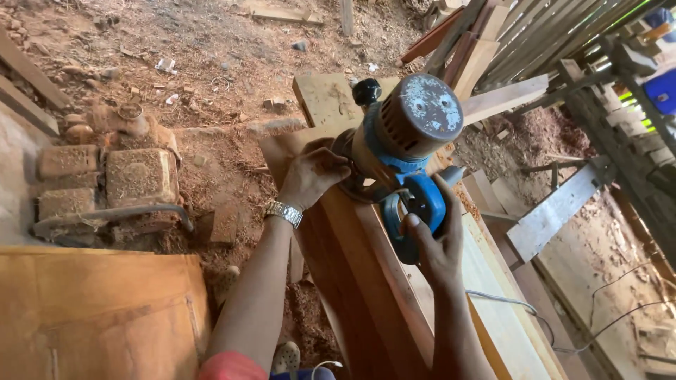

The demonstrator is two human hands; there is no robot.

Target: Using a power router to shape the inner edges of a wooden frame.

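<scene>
A blue and rust-coloured power router (pixel 408 137) with a round worn cap and a black knob stands on a long reddish wooden plank (pixel 345 260). My right hand (pixel 433 236) grips its blue rear handle. My left hand (pixel 311 172), with a metal watch at the wrist, presses against the router's base on the left side. A white cord (pixel 507 304) trails off to the right of my right arm.
Sawdust-covered ground lies all around. A dusty machine (pixel 113 186) sits at the left, a flat wooden board (pixel 98 313) at the lower left. Stacked planks and timber (pixel 507 42) lean at the upper right, and a pale plank (pixel 556 207) lies at the right.
</scene>
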